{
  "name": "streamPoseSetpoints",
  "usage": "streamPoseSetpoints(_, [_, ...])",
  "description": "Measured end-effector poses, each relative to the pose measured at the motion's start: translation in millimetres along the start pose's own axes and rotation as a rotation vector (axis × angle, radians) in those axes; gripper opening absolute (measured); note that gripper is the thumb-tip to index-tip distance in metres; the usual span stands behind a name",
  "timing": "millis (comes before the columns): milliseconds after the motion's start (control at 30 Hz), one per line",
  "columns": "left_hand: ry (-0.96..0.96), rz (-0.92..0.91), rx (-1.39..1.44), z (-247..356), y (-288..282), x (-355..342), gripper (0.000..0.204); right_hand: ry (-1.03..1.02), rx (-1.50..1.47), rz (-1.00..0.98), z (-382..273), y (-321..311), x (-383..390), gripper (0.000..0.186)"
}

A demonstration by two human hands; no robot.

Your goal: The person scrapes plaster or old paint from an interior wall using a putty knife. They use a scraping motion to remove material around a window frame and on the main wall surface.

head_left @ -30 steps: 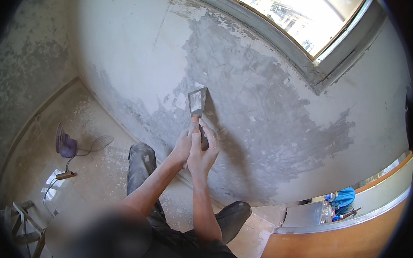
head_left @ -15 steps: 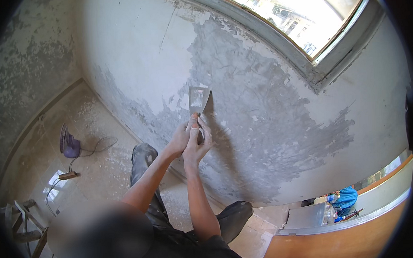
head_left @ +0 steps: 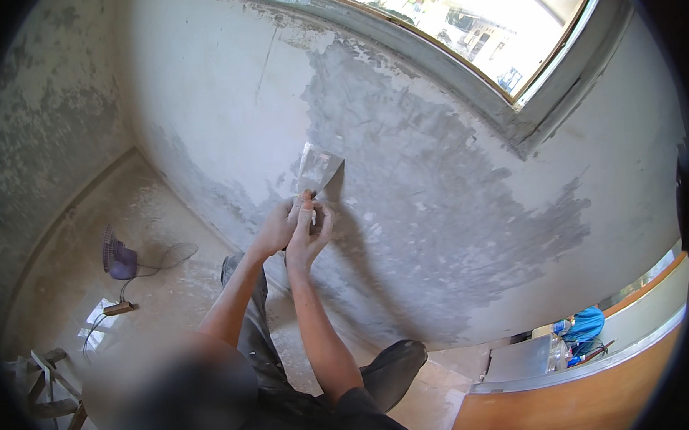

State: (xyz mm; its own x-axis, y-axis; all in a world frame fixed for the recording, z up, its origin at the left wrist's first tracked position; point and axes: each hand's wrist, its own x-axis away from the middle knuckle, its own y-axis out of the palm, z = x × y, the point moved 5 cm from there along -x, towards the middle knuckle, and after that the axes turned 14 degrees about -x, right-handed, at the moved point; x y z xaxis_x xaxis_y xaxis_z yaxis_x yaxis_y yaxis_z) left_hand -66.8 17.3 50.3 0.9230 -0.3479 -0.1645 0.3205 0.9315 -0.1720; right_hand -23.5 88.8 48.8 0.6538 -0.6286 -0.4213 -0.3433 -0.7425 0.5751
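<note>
A wide-bladed metal scraper (head_left: 319, 167) is pressed to the wall (head_left: 427, 180), whose white coat gives way to a large ragged grey patch. Both of my hands are closed together round its handle, which they mostly hide. My left hand (head_left: 274, 229) grips from the left, with its thumb up near the blade. On the right, my right hand (head_left: 308, 230) wraps the handle, its thumb also pointing toward the blade. Pale dust coats the fingers. The blade leans to the right and casts a shadow on the wall.
A window frame (head_left: 502, 120) crosses the upper right. On the floor at left stand a purple fan (head_left: 120, 259) with its cord, a power strip (head_left: 119, 308) and a wooden stool (head_left: 51, 393). Blue cloth (head_left: 587, 323) and other items lie beyond the orange panel (head_left: 553, 406) at lower right.
Both hands have shifted slightly left with the scraper. The blade has turned clockwise, so it now leans to the right. The whole view has moved a little.
</note>
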Motion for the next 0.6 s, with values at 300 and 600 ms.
streamPoseSetpoints(300, [-0.001, 0.049, -0.039, 4.6, 30.1, 18.4, 0.062, 0.083, 0.090, 0.028, -15.3, -31.6, 4.4, 0.025])
streamPoseSetpoints(600, [0.047, 0.094, 0.149, 41.9, 17.1, -12.0, 0.061, 0.029, 0.106, -0.052, -46.4, 10.5, -35.6, 0.019])
